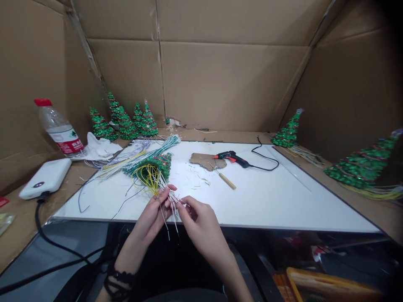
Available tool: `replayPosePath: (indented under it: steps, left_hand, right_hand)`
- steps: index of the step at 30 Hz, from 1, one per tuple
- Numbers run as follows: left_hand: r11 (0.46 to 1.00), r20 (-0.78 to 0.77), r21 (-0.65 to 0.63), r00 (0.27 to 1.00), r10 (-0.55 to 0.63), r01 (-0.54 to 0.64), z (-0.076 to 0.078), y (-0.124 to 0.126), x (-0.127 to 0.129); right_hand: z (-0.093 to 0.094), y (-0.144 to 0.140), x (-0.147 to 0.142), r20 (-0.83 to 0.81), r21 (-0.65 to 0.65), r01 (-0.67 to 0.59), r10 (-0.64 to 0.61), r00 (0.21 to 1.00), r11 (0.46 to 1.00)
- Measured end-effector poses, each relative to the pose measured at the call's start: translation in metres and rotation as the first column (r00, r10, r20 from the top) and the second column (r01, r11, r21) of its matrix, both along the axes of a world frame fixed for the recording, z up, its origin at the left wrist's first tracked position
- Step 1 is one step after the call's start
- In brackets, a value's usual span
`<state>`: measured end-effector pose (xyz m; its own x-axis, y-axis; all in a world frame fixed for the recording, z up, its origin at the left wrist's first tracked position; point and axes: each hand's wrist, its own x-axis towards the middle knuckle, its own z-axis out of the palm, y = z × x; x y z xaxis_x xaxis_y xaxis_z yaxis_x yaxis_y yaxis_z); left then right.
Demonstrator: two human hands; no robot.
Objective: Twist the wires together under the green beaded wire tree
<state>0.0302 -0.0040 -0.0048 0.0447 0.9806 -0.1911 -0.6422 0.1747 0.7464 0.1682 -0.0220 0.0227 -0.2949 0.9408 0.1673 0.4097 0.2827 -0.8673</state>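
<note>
- Nearest me, at the bottom centre of the frame, I see my left hand [154,214] with a black woven band on its wrist, and my right hand [197,218]; the two sit close together, fingertips pinched on a bundle of thin white wires [168,205].
- Those wires run up and left into a small green sequinned cone-shaped tree [154,165] lying on its side on the white board [267,197], with yellow wires fanning from its base just above my fingers.
- At the centre of the board I see a black and orange glue gun [233,158] beside a scrap of brown cardboard [204,160], and a wooden-handled awl [225,178] just below them.
- In the upper left stand a cluster of finished green trees [126,121], a clear plastic bottle with a red cap [59,128] and a white power bank [47,178].
- At the right edge lie two more green trees [362,165].
</note>
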Motion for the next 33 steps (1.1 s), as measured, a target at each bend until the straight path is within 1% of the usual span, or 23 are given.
replayPosePath:
  steps: [8, 15, 22, 27, 33]
  left_hand:
    - [0.999, 0.011, 0.021, 0.999, -0.034, 0.033, -0.0044, 0.0004, -0.0015]
    - [0.999, 0.030, 0.030, 0.999, -0.042, 0.041, -0.0054, 0.0022, -0.0025]
    - [0.998, 0.098, 0.019, 0.994, -0.055, 0.053, -0.0086, 0.0032, -0.0057]
    - [0.998, 0.151, 0.018, 0.987, -0.056, 0.054, -0.0040, 0.0001, -0.0036]
    - [1.000, 0.195, -0.001, 0.980, -0.030, 0.030, 0.0005, -0.0020, -0.0014]
  right_hand:
    - [-0.0036, 0.0041, 0.0011, -0.080, -0.020, 0.006, -0.007, 0.997, 1.000]
    - [-0.0037, 0.0064, 0.0008, -0.157, -0.066, -0.028, 0.018, 0.988, 0.997]
    - [-0.0035, 0.0056, -0.0004, -0.271, -0.088, -0.062, 0.036, 0.962, 0.994]
    - [-0.0029, 0.0048, -0.0030, -0.323, -0.112, -0.066, 0.026, 0.946, 0.992]
    - [-0.0057, 0.0032, -0.0078, -0.376, -0.151, -0.067, 0.005, 0.926, 0.986]
